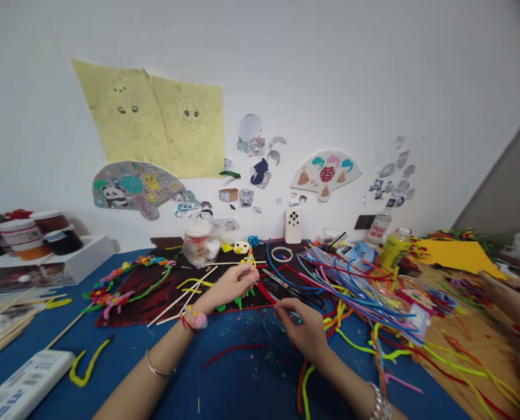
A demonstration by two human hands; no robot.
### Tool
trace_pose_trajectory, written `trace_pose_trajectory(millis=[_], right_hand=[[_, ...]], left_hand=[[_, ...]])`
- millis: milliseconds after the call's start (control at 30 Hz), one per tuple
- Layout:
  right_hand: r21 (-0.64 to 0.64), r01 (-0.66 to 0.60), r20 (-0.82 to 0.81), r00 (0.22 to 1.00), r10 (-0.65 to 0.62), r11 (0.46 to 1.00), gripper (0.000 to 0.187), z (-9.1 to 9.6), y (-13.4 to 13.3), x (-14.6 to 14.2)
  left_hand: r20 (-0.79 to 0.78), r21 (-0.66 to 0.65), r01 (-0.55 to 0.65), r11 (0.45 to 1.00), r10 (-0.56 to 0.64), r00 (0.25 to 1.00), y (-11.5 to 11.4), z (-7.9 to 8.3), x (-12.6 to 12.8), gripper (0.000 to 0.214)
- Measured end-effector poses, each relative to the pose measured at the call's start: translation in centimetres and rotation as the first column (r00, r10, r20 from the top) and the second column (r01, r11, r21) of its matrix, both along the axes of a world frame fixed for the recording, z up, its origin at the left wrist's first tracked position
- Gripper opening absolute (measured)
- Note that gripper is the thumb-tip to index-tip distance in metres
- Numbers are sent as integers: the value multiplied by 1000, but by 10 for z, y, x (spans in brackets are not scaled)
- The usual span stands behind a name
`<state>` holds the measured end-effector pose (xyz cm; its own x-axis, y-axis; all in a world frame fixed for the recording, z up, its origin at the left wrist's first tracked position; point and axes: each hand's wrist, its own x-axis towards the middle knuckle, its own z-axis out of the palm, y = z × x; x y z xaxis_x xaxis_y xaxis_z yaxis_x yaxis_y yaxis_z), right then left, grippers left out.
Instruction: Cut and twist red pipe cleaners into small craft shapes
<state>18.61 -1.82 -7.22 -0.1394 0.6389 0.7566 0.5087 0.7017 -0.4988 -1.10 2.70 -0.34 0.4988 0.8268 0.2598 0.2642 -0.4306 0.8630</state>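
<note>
A short red pipe cleaner (pixel 267 293) stretches between my two hands above the dark mat. My left hand (pixel 236 284) pinches its upper end, fingertips pressed together. At its lower end, the thumb and fingers of my right hand (pixel 302 328) are closed on it. Scissors (pixel 281 282) lie just behind my right hand, partly hidden. Another red pipe cleaner (pixel 231 352) rests on the blue table (pixel 242 391) in front. Green and yellow pipe-cleaner pieces (pixel 193 284) and thin wooden sticks (pixel 172 306) lie around my left wrist.
A large bundle of coloured pipe cleaners (pixel 356 297) spreads to the right. Bottles (pixel 393 249) stand behind it. At left are paint jars (pixel 19 236), a white box (pixel 24 385) and a colourful pipe-cleaner garland (pixel 111 280). Another person's arm (pixel 509 303) reaches in at far right.
</note>
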Motion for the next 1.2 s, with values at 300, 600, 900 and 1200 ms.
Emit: trace_pose_trajectory(millis=[300,600,900,1200], right_hand=[[7,2,5,1000,-2,1000,9,1,0,-1],[12,-1,11,1000,1,1000,9,0,0,-1],[18,-9,29,1000,8,1000,10,1,0,-2],[18,10,20,1000,-11,1000,12,3,-1,0]], left_hand=[[-39,18,4,1000,-4,999,2,-4,1,26],[-101,10,15,1000,-14,995,1,-3,0,25],[-163,68,38,997,-26,986,-7,-1,7,28],[52,42,-99,994,97,994,14,-8,-5,32]])
